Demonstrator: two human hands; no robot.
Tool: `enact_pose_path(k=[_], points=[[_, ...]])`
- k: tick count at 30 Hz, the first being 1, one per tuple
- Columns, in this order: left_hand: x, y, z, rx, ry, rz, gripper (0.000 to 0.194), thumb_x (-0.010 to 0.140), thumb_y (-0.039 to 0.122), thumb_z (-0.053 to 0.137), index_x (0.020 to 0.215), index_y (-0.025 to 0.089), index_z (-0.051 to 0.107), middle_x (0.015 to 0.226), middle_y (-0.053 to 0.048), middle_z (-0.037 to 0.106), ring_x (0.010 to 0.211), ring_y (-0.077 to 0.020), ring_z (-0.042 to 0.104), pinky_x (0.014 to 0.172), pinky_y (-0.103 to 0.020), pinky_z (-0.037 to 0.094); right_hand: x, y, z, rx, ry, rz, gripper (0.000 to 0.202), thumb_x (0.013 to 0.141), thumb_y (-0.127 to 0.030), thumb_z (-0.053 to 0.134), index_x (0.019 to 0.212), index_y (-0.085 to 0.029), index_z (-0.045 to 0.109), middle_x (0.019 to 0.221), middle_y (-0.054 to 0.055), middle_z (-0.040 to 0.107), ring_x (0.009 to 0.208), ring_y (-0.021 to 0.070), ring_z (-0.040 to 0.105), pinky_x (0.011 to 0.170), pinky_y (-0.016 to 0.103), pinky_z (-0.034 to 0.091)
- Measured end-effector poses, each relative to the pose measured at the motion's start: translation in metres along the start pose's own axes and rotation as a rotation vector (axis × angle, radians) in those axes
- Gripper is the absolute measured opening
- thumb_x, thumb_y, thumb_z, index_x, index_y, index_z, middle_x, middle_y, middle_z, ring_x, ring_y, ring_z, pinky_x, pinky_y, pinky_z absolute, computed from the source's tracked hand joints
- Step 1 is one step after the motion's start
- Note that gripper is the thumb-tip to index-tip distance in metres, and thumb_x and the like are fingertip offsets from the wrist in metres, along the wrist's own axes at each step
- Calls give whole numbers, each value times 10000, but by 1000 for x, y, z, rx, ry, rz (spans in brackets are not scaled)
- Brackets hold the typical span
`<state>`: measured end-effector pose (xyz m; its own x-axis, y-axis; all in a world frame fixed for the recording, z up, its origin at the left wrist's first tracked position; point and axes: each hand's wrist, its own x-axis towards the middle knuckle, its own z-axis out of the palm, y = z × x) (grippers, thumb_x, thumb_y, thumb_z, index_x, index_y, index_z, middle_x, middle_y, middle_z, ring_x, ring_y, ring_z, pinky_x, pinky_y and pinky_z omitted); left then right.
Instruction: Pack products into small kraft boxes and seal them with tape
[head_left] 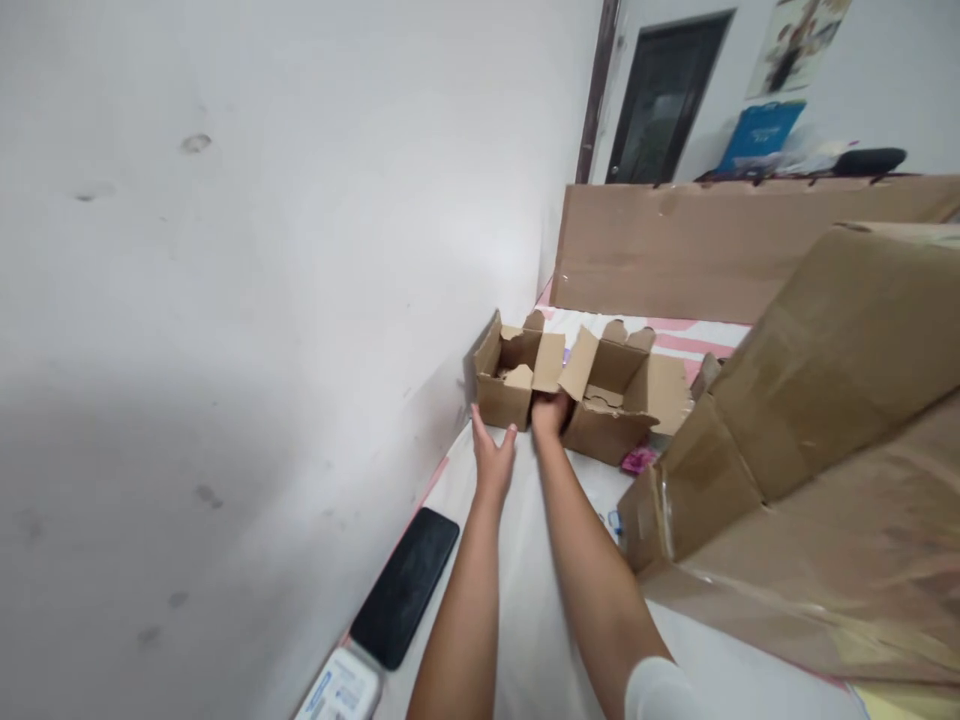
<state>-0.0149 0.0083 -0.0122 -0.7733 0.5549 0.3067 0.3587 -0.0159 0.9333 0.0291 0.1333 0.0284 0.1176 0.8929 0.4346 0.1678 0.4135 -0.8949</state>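
Note:
Two small open cardboard boxes stand side by side on the pale sheet, their flaps up or folded out. At the near side of the left box [505, 402], close to the wall, is my left hand [493, 455], thumb and fingers spread apart. My right hand [550, 412] reaches into the narrow gap between that box and the right box [606, 432]. Flaps and box sides hide its fingers, so what they touch does not show. A bit of pink wrapping [637, 460] lies by the right box's near corner.
A white wall [300, 300] runs along the left. A black phone [405, 588] and a white printed pack [341, 688] lie beside it. Large cardboard boxes [810, 480] crowd the right, and a long cardboard panel [660, 250] stands across the back.

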Motion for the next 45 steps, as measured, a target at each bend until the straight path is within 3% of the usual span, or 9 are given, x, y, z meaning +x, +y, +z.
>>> enact_pose_path(k=[4,7,15,19,23,27,36,41,45], points=[[3,-4,4,-13,37,-68,859,838,436,664,1558,212,252,1573,-184,326,1509,-306,265,1240,-482,194,-29,2,-13,-27,-49,19,368,789,-173,553,1131,-92,660,1212,204,675,1206,289,580,1099,450,392],[4,-4,4,-37,65,-81,764,831,473,669,1496,230,382,1629,-156,207,1541,-316,158,1257,-476,113,-37,-1,-20,-8,-88,26,372,791,-206,529,1126,-117,665,1230,190,681,1233,283,576,1105,450,393],[15,-13,-9,-169,-18,-101,981,843,551,644,1589,270,72,1693,-115,89,1558,-231,128,1247,-397,189,-33,-2,-23,176,-127,122,561,766,-427,646,1258,-160,609,1316,160,656,1236,266,598,1102,415,412],[21,-21,-11,-188,-53,-154,982,815,542,678,1582,349,94,1701,-63,42,1561,-220,104,1245,-407,184,-32,4,-24,196,-150,117,497,759,-453,635,1168,-172,655,1259,137,686,1208,269,607,1097,426,416],[23,-25,-15,-185,-84,-186,957,811,507,688,1575,396,122,1681,-36,171,1542,-227,196,1224,-421,251,-30,8,-24,209,-143,138,567,750,-463,639,1212,-135,633,1300,173,656,1237,281,586,1117,429,389],[28,-26,-16,-148,-68,-224,912,792,478,707,1548,449,198,1655,-2,233,1534,-252,209,1223,-446,249,-30,9,-22,232,-138,147,541,754,-445,639,1214,-160,632,1334,151,639,1261,268,567,1133,429,373],[31,-19,-9,-31,6,-204,721,801,380,694,1466,387,417,1592,-38,274,1516,-254,223,1255,-431,146,-29,8,-24,202,-169,163,550,777,-385,631,1268,-139,608,1374,167,615,1294,258,550,1133,405,371],[24,-13,-7,28,-34,-126,659,713,348,790,1337,365,578,1653,-15,199,1546,-297,133,1257,-455,97,-29,9,-24,174,-167,162,575,810,-397,612,1316,-126,580,1416,173,582,1341,251,514,1147,394,352],[20,-13,-7,33,-76,-95,611,759,363,761,1339,362,571,1659,-22,249,1533,-304,191,1245,-491,125,-29,11,-23,144,-159,169,554,826,-397,595,1312,-130,583,1431,177,568,1352,252,501,1158,400,332]])
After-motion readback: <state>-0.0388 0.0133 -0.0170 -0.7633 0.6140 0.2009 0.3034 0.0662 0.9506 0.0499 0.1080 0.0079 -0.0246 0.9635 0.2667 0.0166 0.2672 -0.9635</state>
